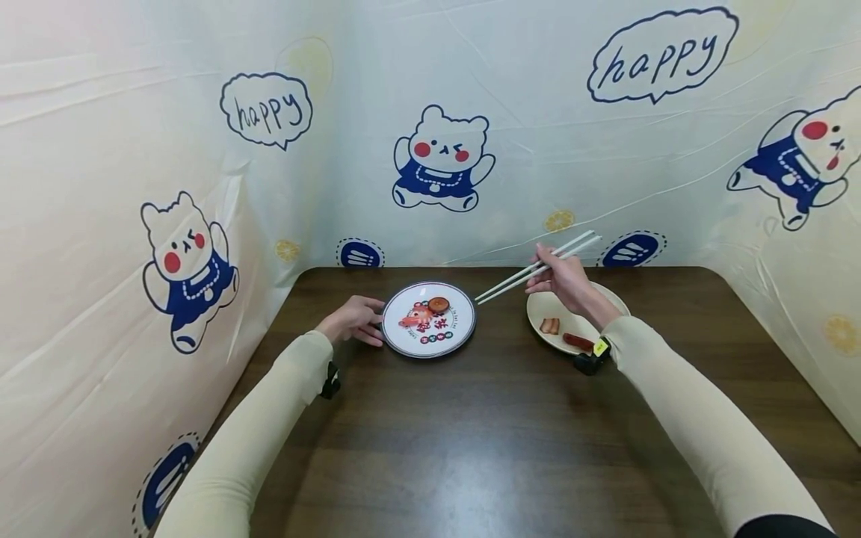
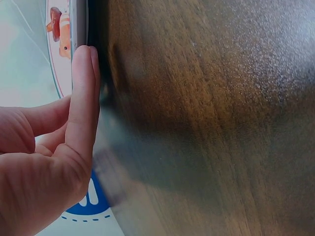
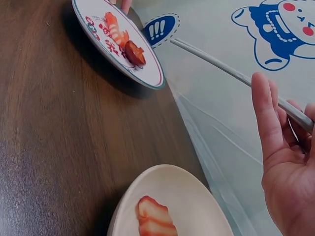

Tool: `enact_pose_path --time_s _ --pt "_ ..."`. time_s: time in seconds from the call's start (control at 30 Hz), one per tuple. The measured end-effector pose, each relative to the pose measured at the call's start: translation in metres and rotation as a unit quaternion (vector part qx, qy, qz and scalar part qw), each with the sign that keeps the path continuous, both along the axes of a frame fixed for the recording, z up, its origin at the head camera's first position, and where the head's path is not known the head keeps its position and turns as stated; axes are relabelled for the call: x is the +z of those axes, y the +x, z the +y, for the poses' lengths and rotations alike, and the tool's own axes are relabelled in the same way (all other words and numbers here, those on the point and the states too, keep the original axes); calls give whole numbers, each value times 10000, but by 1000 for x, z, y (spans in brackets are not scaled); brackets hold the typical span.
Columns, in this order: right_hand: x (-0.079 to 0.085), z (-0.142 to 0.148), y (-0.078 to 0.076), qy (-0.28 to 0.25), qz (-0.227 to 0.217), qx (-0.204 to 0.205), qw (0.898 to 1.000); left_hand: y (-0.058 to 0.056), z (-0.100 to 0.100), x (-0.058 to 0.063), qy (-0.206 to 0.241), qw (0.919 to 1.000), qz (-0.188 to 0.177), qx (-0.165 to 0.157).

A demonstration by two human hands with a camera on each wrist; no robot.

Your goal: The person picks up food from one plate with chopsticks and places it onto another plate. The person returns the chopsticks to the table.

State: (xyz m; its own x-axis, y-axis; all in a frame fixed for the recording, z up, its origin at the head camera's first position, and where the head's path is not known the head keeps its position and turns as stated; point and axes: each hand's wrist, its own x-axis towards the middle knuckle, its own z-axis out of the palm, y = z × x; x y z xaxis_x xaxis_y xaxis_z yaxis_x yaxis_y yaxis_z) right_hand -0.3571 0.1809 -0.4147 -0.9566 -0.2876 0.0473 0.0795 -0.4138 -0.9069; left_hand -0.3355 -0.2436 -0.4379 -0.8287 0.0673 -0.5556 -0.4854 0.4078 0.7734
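Nearest, two long cream fabric sleeves [image 1: 282, 407] are seen stretched over a dark brown, wood-grained worktop [image 1: 471, 433], with a small black device [image 1: 592, 360] worn at the right wrist. Towards the back edge, right of its middle, a round cream plate [image 1: 542, 300] is set; on it are carried a red-brown, sausage-shaped piece [image 1: 577, 342] and a pale-and-red striped piece [image 1: 549, 326]. Nearer the back left corner, the left rim of a round white plate [image 1: 397, 340] with a dark-lined border and red lettering is touched by the left hand [image 1: 353, 320], its fingers kept fairly straight. On that plate an orange-and-white shrimp-like piece [image 1: 413, 319] and a round brown piece [image 1: 439, 305] are borne. Above the cream plate, two pale, slender chopsticks [image 3: 216, 63] are gripped in the right hand [image 1: 565, 280], the tips pointed at the white plate's right rim. Behind the back edge, a pale cloth backdrop [image 1: 323, 172] printed with bears is hung
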Motion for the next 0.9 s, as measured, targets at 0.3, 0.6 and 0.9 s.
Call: enact_pose_path --time_s 0.3,0.6,0.9 --pt "3 12 3 -73 7 31 10000 2 2 2 -26 10000 36 -14" --pt "7 31 7 -304 14 365 9989 2 2 0 -19 10000 2 -27" --pt "10 50 13 -306 -63 430 9986 4 2 3 -19 9999 53 -146"
